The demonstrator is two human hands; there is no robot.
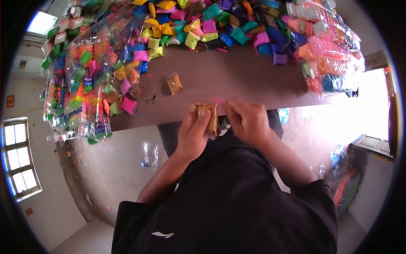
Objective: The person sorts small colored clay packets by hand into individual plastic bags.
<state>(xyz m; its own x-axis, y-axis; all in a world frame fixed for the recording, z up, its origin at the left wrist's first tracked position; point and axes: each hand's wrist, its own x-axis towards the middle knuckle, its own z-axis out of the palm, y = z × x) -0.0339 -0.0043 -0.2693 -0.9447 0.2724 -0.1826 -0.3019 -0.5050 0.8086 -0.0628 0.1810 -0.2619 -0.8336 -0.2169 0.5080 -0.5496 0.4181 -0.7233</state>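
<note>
Wrapped in clear film, a golden-brown packet (214, 120) is gripped in my left hand (195, 131), with the thumb across its upper face. My right hand (248, 122) is just right of the packet, its fingers closed and slightly blurred. A small pink piece (218, 100) shows by those fingertips; whether they pinch it is unclear. Both hands are at the near edge of the brown table (237, 76). Another orange-brown packet (174, 84) lies on the tabletop, farther forward and left of my hands.
Many small colourful packets (207, 25) are heaped along the table's far side. Clear bags of coloured packets (86, 84) stand at the left, and more bags (330, 63) at the right. An empty-looking clear wrapper (150, 155) lies on the floor.
</note>
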